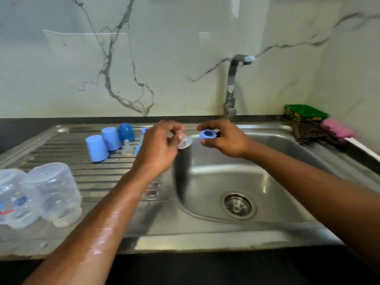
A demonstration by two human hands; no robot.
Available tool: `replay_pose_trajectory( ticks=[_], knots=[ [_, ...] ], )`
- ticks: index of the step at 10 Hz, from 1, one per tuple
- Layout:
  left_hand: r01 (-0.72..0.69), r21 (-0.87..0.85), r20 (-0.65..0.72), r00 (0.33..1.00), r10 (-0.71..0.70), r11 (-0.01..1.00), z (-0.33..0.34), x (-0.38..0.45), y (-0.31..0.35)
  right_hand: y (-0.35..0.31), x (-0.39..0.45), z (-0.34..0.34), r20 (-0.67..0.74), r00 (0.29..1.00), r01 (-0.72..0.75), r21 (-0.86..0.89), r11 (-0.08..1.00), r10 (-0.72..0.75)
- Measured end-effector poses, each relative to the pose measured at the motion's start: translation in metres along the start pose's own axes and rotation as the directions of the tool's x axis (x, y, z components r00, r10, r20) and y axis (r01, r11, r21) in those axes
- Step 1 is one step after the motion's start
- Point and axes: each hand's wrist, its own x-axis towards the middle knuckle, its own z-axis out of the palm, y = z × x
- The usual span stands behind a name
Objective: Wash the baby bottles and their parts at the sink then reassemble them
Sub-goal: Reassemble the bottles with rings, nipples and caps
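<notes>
My left hand (pixel 159 145) pinches a clear silicone nipple (pixel 185 142) above the sink's left rim. My right hand (pixel 224 138) grips a light blue screw ring (pixel 208 134) a little to the right of it, over the basin. Two clear bottles (pixel 51 192) stand upside down on the draining board at the near left. Two light blue caps (pixel 96 148) and a darker blue cap (pixel 126 132) stand farther back on the board, with another clear nipple (pixel 127 145) and more blue parts partly hidden behind my left hand.
The steel sink (pixel 226 177) has a drain strainer (pixel 238 205) in its basin. A faucet (pixel 233 85) stands at the back, not running. A green box (pixel 305 112), a dark scrubber (pixel 308 131) and a pink sponge (pixel 338 128) lie at the back right.
</notes>
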Motion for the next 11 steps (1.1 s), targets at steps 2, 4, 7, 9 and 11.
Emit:
replay_pose_trajectory(
  ticks=[2, 4, 7, 9, 11],
  knots=[
    [0.494, -0.736, 0.406, 0.869, -0.281, 0.463, 0.024, 0.009, 0.057, 0.033, -0.061, -0.078, 0.023, 0.961, -0.207, 0.723, 0.659, 0.277],
    [0.297, 0.039, 0.499, 0.822, -0.276, 0.954, 0.074, 0.018, 0.039, 0.053, -0.065, -0.088, -0.015, 0.922, -0.22, 0.802, 0.555, 0.386],
    [0.03, 0.298, 0.459, 0.872, -0.171, 0.954, 0.086, 0.014, 0.001, 0.042, -0.065, -0.108, 0.051, 0.975, -0.143, 0.888, 0.437, 0.214],
    [0.171, 0.16, 0.366, 0.904, -0.22, 0.972, 0.091, 0.009, 0.004, 0.088, -0.065, -0.082, 0.226, 0.901, -0.334, -0.183, 0.925, 0.37],
    [0.283, -0.114, 0.324, 0.917, -0.234, 0.952, 0.096, 0.008, 0.022, 0.085, -0.055, -0.065, 0.069, 0.969, -0.226, -0.157, 0.961, 0.239]
  ],
)
